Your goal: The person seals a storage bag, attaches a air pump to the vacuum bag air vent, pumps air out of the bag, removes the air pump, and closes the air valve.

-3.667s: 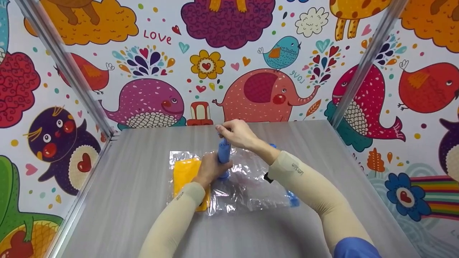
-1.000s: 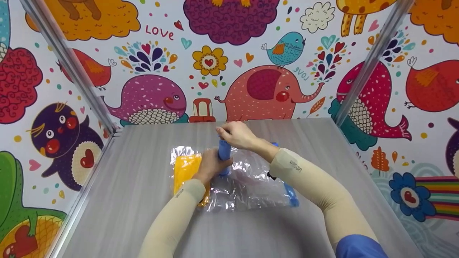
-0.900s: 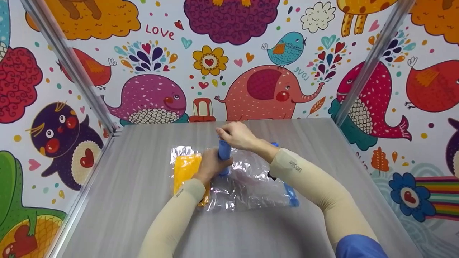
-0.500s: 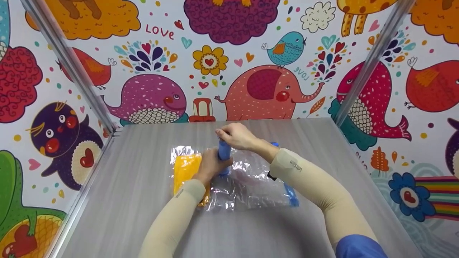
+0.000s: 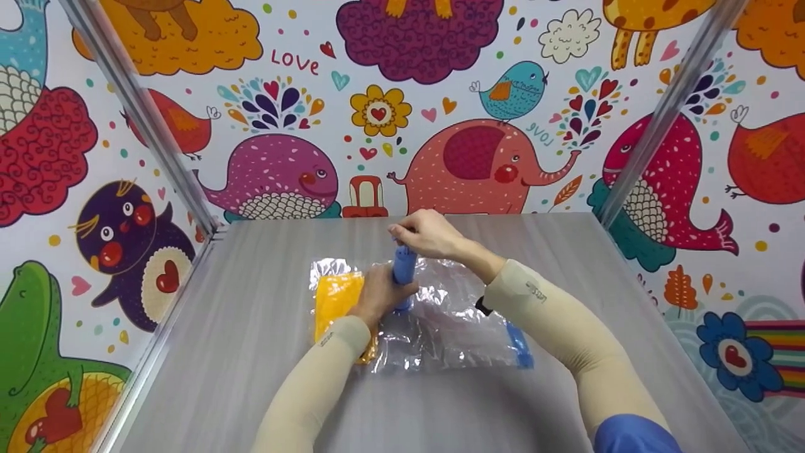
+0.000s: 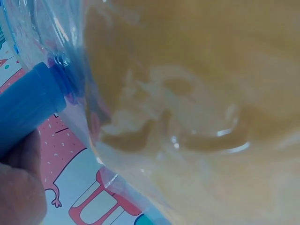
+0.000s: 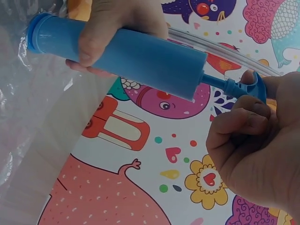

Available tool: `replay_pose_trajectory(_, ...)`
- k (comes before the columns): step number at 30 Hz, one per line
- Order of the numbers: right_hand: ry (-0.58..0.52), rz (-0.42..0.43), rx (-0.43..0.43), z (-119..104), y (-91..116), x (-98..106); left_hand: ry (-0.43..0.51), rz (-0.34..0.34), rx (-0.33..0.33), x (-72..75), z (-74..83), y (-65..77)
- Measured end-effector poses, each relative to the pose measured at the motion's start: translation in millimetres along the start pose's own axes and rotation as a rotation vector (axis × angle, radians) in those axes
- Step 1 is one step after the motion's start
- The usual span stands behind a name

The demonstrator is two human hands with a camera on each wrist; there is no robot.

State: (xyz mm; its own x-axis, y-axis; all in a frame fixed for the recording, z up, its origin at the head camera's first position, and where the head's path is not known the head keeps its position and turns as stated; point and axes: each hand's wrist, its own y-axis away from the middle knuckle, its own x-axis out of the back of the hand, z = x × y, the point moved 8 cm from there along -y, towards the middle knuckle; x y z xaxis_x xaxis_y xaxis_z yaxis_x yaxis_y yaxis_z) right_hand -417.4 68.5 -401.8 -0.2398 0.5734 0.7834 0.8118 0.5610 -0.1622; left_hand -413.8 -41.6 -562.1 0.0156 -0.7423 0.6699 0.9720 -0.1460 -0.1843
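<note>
A blue hand pump (image 7: 126,58) stands upright on a clear plastic vacuum storage bag (image 5: 465,340). My left hand (image 5: 380,292) grips the pump's barrel around its middle. Above it, my right hand (image 5: 431,233) holds the pump's handle (image 7: 253,86), fingers curled around it. The right wrist view shows a short length of plunger rod (image 7: 213,80) out of the barrel. Inside the bag, toward its left side, lies a flat yellow-orange bundle (image 5: 336,299), partly covered by my left hand and forearm. In the left wrist view the pump's lower end meets the bag.
The bag lies on a grey wood-grain table (image 5: 264,302), with a blue strip (image 5: 520,346) along its right edge. Printed walls (image 5: 277,176) stand at the back and both sides, with metal posts (image 5: 666,119) in the corners.
My right hand has risen slightly with the handle, so there is more space above the barrel. The left hand keeps its grip, and the head view has shifted a little.
</note>
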Motion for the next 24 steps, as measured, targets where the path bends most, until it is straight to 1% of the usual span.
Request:
replay_pose_trajectory(2,-0.011,-0.002,-0.027,2.2,1.7,1.6,0.008,-0.008,-0.003,-1.9,0.6,0.1)
replay_pose_trajectory(5,-0.025,-0.006,-0.046,3.0,2.5,2.6,0.021,-0.009,0.014,-2.6,-0.6,-0.1)
replay_pose_trajectory(9,-0.033,-0.009,-0.04,2.6,3.5,1.5,0.031,-0.002,0.044,-3.8,-3.6,1.4)
replay_pose_trajectory(12,-0.039,-0.01,-0.05,4.7,4.9,0.7,0.036,-0.004,0.053,-5.6,-3.9,2.7)
replay_pose_trajectory(15,-0.043,0.003,-0.058,7.3,4.9,0.2,0.053,-0.001,0.059,-6.2,-3.2,3.3)
replay_pose_trajectory(18,-0.035,0.021,-0.045,7.2,2.9,0.1,0.054,0.014,0.059,-4.4,-3.1,2.8)
replay_pose_trajectory(24,-0.023,0.024,-0.038,6.4,-2.1,-3.1,0.054,0.019,0.058,-2.1,-6.6,0.1)
